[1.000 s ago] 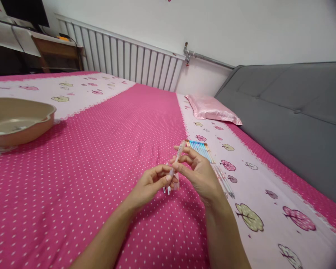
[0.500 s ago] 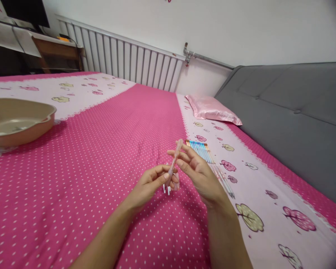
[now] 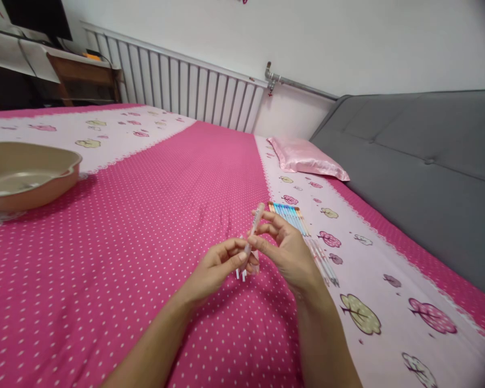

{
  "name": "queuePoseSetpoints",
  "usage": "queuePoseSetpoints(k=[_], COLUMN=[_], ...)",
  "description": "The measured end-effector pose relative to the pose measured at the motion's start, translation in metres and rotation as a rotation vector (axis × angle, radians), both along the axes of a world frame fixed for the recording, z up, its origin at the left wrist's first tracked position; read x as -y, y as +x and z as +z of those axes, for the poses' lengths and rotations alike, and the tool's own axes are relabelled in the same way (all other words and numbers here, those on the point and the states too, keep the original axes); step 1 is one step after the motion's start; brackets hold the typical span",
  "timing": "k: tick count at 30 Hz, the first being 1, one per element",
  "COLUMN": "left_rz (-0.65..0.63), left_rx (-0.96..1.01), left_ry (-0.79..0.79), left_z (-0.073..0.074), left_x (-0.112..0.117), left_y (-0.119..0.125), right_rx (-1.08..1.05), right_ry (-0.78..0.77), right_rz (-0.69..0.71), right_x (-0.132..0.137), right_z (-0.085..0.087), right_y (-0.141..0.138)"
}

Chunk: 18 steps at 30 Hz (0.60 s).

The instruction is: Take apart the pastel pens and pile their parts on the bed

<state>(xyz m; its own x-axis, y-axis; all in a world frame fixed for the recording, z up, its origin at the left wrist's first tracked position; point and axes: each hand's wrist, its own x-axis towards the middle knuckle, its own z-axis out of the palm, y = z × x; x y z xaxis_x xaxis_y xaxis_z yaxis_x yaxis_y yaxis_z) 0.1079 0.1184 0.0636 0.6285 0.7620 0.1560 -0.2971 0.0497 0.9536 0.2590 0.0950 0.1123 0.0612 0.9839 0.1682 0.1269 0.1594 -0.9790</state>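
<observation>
- One slim pen (image 3: pixel 255 223) is pinched in the fingertips of the right hand (image 3: pixel 288 249), tilted upward; its lower end is pinched by the left hand (image 3: pixel 218 265) alongside small white pieces (image 3: pixel 240 274).
- The pinch is best kept close to the joint, with the pull held in line with the barrel.
- Just beyond the grip, one row of pens (image 3: pixel 303 231) is laid on the bedspread (image 3: pixel 145 215); an exact count cannot be made.

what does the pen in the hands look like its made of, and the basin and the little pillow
Pen: looks like pale, partly see-through plastic, glossy; held by the left hand and right hand.
Basin: probably moulded plastic, beige, smooth with a soft sheen on the rim.
Pillow: pink fabric, likely satin, judging by its shiny highlights and soft folds.
</observation>
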Motion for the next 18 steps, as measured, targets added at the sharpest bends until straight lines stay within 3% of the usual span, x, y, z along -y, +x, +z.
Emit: queuePoseSetpoints(k=[6, 13, 18], left_rz=[0.021, 0.001, -0.013], left_rx=[-0.001, 0.001, 0.013], left_ry=[0.015, 0.007, 0.001], left_z=[-0.0037, 0.0004, 0.0022], left_x=[-0.0010, -0.0009, -0.0003], left_y=[0.0001, -0.0011, -0.0015], right_rx=[0.019, -0.151, -0.161], right_ry=[0.024, -0.064, -0.085], right_rz=[-0.019, 0.207, 0.204], right_x=[-0.0007, 0.0066, 0.0063], right_z=[-0.0018, 0.0053, 0.0054], right_y=[-0.0013, 0.0026, 0.0012])
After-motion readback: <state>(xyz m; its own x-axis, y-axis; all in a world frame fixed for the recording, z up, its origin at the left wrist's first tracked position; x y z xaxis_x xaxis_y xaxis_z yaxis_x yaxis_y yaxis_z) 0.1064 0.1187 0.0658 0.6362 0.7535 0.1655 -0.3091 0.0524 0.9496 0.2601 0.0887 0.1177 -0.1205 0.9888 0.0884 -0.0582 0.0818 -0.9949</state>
